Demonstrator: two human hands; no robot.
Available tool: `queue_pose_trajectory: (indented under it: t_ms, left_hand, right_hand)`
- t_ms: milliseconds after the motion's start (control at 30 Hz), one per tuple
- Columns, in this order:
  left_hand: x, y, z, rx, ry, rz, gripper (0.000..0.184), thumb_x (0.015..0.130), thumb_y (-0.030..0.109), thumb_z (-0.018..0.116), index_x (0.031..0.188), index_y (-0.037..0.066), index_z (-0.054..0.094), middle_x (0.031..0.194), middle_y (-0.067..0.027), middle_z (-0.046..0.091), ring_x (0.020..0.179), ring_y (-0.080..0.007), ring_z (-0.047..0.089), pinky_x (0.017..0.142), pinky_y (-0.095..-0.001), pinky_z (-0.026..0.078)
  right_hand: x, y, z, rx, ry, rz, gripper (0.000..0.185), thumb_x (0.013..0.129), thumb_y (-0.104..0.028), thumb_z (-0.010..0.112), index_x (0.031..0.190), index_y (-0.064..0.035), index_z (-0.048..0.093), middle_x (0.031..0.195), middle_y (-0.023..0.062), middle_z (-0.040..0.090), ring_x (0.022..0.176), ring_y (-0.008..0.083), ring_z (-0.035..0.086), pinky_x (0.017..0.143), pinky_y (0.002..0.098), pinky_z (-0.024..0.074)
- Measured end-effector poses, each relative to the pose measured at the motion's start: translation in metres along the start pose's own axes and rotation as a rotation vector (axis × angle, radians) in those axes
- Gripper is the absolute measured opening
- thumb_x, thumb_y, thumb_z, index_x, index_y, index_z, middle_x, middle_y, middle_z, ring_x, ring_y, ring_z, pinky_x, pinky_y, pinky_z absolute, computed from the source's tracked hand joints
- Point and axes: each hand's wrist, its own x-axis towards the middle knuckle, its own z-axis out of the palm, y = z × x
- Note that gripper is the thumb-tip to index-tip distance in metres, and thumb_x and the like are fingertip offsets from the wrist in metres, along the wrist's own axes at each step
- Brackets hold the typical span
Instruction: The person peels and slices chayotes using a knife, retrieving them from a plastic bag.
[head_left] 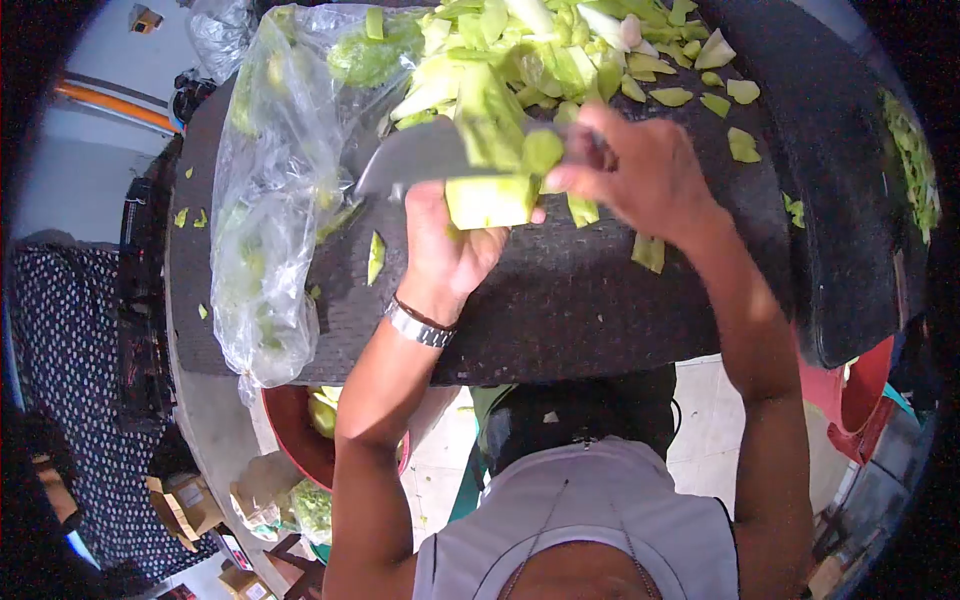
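My left hand [455, 245], with a metal watch at its wrist, is wrapped round a pale green peeled vegetable piece [490, 202] above the dark table [560, 310]. In my right hand [640, 165] is the handle of a broad knife [415, 155]. The blade points left and lies across the upper side of the vegetable, and green slices partly cover it. Just beyond both hands rises a heap of green and white peelings [520, 50]. Some slices by the blade are blurred.
A clear plastic bag [265, 220] with green vegetables lies along the table's left side. Loose peelings [743, 145] are scattered at the right. Below the table's front edge stand a red tub [290, 435] at left and a red container [865, 385] at right.
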Motion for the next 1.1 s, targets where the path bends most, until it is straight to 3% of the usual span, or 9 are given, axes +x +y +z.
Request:
queue_pose_trajectory:
  t_ms: [100,200,400,433,467,600,800,900,1100]
  left_hand:
    - [0.001,0.002,-0.001,0.039,0.082,0.004,0.047,0.104,0.043,0.042,0.133,0.009,0.056,0.124,-0.015,0.065,0.101,-0.0339,0.066,0.068,-0.0494,0.057]
    - [-0.002,0.004,0.004,0.075,0.02,0.028,0.047,0.104,0.043,0.042,0.134,0.009,0.055,0.126,-0.0155,0.064,0.103,-0.0336,0.066,0.069,-0.0494,0.057]
    - [0.007,0.008,0.021,0.091,-0.039,0.021,0.064,0.106,0.055,0.042,0.142,0.003,0.048,0.127,-0.0203,0.062,0.11,-0.0364,0.067,0.076,-0.0517,0.063]
    - [0.008,0.007,0.022,0.115,0.024,0.037,0.063,0.106,0.054,0.043,0.141,0.003,0.048,0.127,-0.0204,0.063,0.11,-0.0362,0.067,0.079,-0.053,0.063]
    - [0.008,0.007,0.022,0.146,0.093,0.047,0.062,0.106,0.053,0.043,0.141,0.003,0.048,0.127,-0.0205,0.063,0.111,-0.0359,0.066,0.081,-0.0544,0.063]
    - [0.008,0.007,0.017,0.256,0.198,-0.013,0.052,0.106,0.043,0.048,0.138,0.002,0.051,0.125,-0.0218,0.063,0.114,-0.0327,0.066,0.088,-0.0568,0.062]
    - [-0.001,-0.001,0.021,0.353,0.011,0.049,0.072,0.081,0.006,0.064,0.147,-0.001,0.038,0.132,-0.0231,0.058,0.115,-0.0405,0.064,0.088,-0.0573,0.061]
    - [-0.001,-0.002,0.018,0.297,0.011,0.005,0.081,0.081,-0.005,0.062,0.155,0.004,0.03,0.13,-0.0221,0.057,0.112,-0.0382,0.065,0.084,-0.0518,0.063]
    - [0.002,0.001,0.027,0.228,-0.072,-0.02,0.08,0.078,-0.006,0.062,0.152,0.003,0.034,0.131,-0.0199,0.057,0.112,-0.0365,0.065,0.085,-0.05,0.062]
  right_hand:
    - [0.0,0.004,-0.001,-0.029,0.081,-0.018,0.057,0.08,-0.064,0.076,0.087,-0.01,0.058,0.067,0.0099,0.067,0.063,0.0343,0.071,0.06,0.0466,0.0557]
    - [0.001,0.003,-0.009,-0.044,0.043,-0.058,0.044,0.088,-0.048,0.075,0.096,-0.0072,0.061,0.069,0.0087,0.066,0.069,0.0307,0.072,0.063,0.0407,0.0551]
    - [0.015,0.055,-0.026,-0.067,0.177,0.337,0.048,0.1,-0.048,0.061,0.099,0.0003,0.066,0.074,0.0169,0.063,0.071,0.0318,0.064,0.07,0.0401,0.0498]
    - [0.017,0.05,-0.026,0.016,0.117,0.408,0.062,0.095,-0.065,0.058,0.103,-0.005,0.072,0.085,0.0208,0.071,0.084,0.0396,0.071,0.074,0.0469,0.0539]
    - [0.016,0.044,-0.025,0.032,0.079,0.419,0.063,0.095,-0.065,0.058,0.103,-0.0039,0.071,0.085,0.0217,0.07,0.084,0.0397,0.071,0.075,0.0468,0.0539]
    - [0.004,-0.005,-0.013,0.109,0.002,0.282,0.063,0.091,-0.064,0.064,0.097,-0.0023,0.069,0.076,0.0203,0.069,0.077,0.0397,0.071,0.071,0.0471,0.0551]
    - [-0.003,-0.01,-0.003,0.074,0.005,0.041,0.059,0.085,-0.065,0.071,0.089,-0.0064,0.062,0.067,0.0133,0.068,0.069,0.0378,0.072,0.066,0.0482,0.0562]
    - [-0.002,-0.013,-0.009,0.001,-0.09,0.004,0.04,0.087,-0.041,0.076,0.092,-0.0044,0.061,0.07,0.011,0.066,0.065,0.0296,0.07,0.061,0.0396,0.0533]
    - [0.016,0.047,-0.023,-0.122,0.114,0.236,0.056,0.088,-0.062,0.068,0.098,-0.0075,0.069,0.076,0.0164,0.07,0.074,0.0353,0.072,0.068,0.0455,0.0554]
